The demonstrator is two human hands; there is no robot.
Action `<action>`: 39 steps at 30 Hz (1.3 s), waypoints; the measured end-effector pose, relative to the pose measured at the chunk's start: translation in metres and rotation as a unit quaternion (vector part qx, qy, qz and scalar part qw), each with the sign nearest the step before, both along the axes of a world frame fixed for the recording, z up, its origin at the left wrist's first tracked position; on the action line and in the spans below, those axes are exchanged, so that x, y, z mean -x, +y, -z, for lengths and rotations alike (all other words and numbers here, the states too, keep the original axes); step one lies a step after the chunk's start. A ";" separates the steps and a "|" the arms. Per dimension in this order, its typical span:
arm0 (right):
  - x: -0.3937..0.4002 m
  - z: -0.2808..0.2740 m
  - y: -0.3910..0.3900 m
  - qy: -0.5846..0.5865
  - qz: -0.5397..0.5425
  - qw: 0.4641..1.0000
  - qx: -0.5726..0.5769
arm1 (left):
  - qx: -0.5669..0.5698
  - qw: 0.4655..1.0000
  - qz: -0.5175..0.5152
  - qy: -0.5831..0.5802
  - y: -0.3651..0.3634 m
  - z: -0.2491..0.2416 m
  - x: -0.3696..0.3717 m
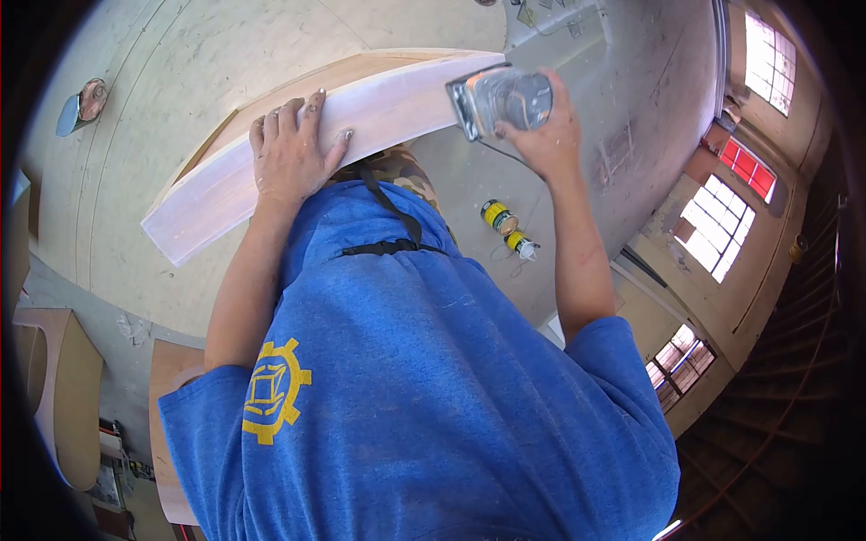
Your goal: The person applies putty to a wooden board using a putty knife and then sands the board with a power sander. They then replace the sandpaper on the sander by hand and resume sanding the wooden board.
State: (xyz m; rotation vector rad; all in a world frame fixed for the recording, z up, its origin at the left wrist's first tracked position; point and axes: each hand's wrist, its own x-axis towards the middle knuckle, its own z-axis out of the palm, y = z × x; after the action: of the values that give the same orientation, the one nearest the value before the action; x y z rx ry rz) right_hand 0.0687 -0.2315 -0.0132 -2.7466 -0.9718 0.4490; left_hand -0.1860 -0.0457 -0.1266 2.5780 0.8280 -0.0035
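Note:
A long, curved wooden panel (397, 104) with a whitish, dusty face lies across in front of me, its near edge close to my legs. My left hand (293, 149) rests on that face with the fingers spread over its upper edge; the fingertips are dusty and stained. In my right hand (546, 135) is an electric sander (496, 97), gripped around its body. The sander's flat pad is turned toward the panel's right end and overlaps it in this view. A dark cord runs from the tool past my wrist.
Two yellow-and-black containers (499, 216) are on the floor to the right of my legs. A can (83, 106) lies at the upper left on the large pale board (117, 198). Curved wooden pieces (77, 397) stand at the lower left. Windows (717, 225) line the wall at right.

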 end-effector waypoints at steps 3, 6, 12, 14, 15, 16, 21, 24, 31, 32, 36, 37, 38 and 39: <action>-0.031 0.000 0.016 0.033 0.043 0.998 0.028 | -0.005 1.000 0.000 0.008 -0.003 -0.003 -0.001; -0.036 0.001 0.024 0.031 0.072 0.997 0.027 | -0.010 1.000 0.000 0.021 -0.002 -0.005 -0.001; 0.031 -0.001 -0.017 0.021 0.017 0.999 0.033 | -0.016 1.000 -0.004 0.016 -0.001 0.000 0.000; 0.051 -0.005 -0.032 0.031 0.015 0.999 0.038 | -0.013 1.000 -0.004 0.011 -0.001 -0.001 0.000; 0.054 -0.005 -0.035 0.044 0.012 0.998 0.040 | -0.015 1.000 -0.003 0.021 -0.001 -0.001 0.000; 0.051 -0.005 -0.034 0.043 0.012 0.998 0.042 | -0.018 0.999 -0.001 0.031 -0.001 -0.001 0.000; 0.001 0.004 -0.028 0.013 0.050 0.998 0.021 | -0.034 0.999 0.003 0.025 -0.001 -0.001 -0.001; -0.028 -0.011 -0.010 0.049 0.045 0.995 0.072 | -0.039 0.999 0.006 0.021 -0.001 0.001 -0.002; -0.023 -0.008 -0.032 0.028 -0.067 0.993 0.089 | -0.041 0.999 0.007 0.023 0.001 0.001 -0.001; -0.023 -0.007 -0.032 0.026 -0.059 0.995 0.075 | -0.037 0.999 0.005 0.025 -0.001 0.000 -0.001; -0.035 -0.003 -0.016 0.014 -0.061 0.997 0.038 | -0.034 0.999 0.004 0.033 0.001 -0.002 -0.001; -0.041 -0.003 -0.013 0.016 -0.059 0.997 0.038 | -0.033 0.999 0.007 0.030 0.000 -0.002 -0.001; -0.048 -0.002 -0.008 0.018 -0.056 0.997 0.050 | -0.033 0.999 0.009 0.031 -0.002 -0.002 -0.001; -0.053 -0.003 -0.005 0.018 -0.054 0.997 0.061 | -0.033 0.999 0.008 0.038 -0.002 -0.002 -0.002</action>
State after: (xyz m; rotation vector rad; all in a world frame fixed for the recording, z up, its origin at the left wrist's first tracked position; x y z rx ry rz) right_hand 0.1220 -0.2363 -0.0099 -2.7904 -1.1225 0.5928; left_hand -0.1844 -0.0478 -0.1248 2.6604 0.8470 -0.0812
